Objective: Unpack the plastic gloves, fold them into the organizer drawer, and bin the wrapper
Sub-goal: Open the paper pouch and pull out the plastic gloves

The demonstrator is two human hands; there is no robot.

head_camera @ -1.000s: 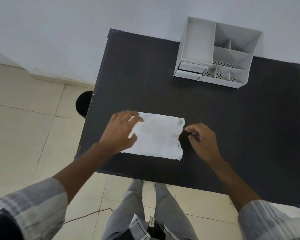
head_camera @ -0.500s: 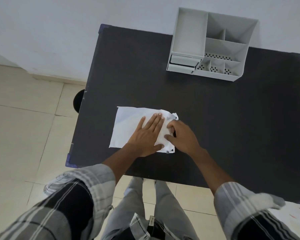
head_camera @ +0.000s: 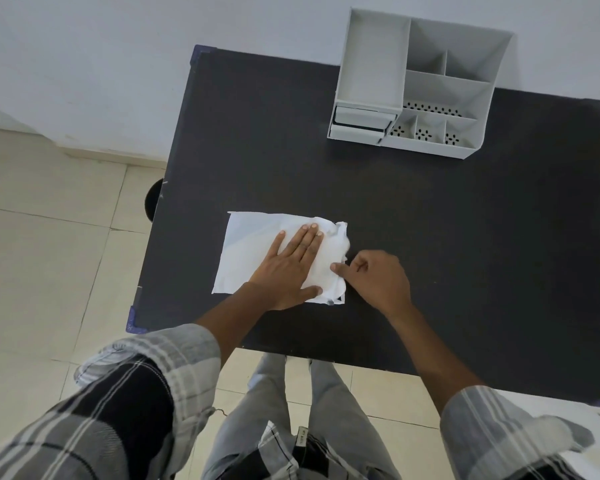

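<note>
Left hand [head_camera: 288, 268] lies flat on the floppy, slippery glove packet [head_camera: 253, 251] mid-frame, right hand [head_camera: 378, 278] pinching its crumpled right edge, probably the best grab point.

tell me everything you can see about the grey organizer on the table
The organizer is pale grey, plastic-looking, and stands upright at the black table's far edge by the wall. It has one tall left bay above two stacked drawers, and open compartments on the right with perforated floors. All look empty; neither hand touches it.
</note>
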